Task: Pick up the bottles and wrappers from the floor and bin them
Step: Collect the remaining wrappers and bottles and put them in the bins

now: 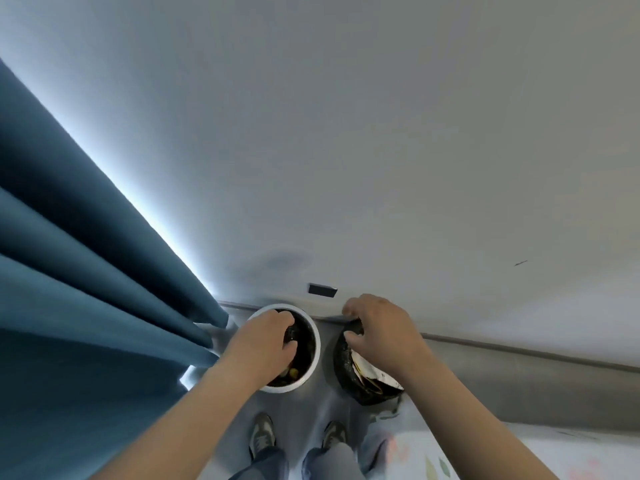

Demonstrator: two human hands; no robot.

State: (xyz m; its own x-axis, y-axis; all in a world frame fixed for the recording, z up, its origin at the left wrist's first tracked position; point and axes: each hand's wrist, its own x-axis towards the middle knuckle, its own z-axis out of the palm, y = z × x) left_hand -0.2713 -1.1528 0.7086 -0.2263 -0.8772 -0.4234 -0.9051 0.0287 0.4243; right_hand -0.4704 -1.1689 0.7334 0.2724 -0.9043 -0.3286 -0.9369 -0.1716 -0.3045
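A round white bin (313, 358) with a dark inside stands on the floor against the wall, with rubbish in it. My left hand (266, 336) is over its mouth, fingers curled around a dark object I cannot identify. To the right, a black rubbish bag (346, 374) holds white and yellow wrappers (367, 372). My right hand (377, 327) grips the bag's upper rim, fingers pinched on the black plastic. No bottle is clearly visible.
A blue curtain (86, 289) hangs close on the left, reaching the bin. A plain wall (346, 150) rises ahead, with a small dark plate (322, 289) and a grey skirting (519, 362). My shoes (261, 434) stand just before the bin. A patterned cloth (485, 455) lies at bottom right.
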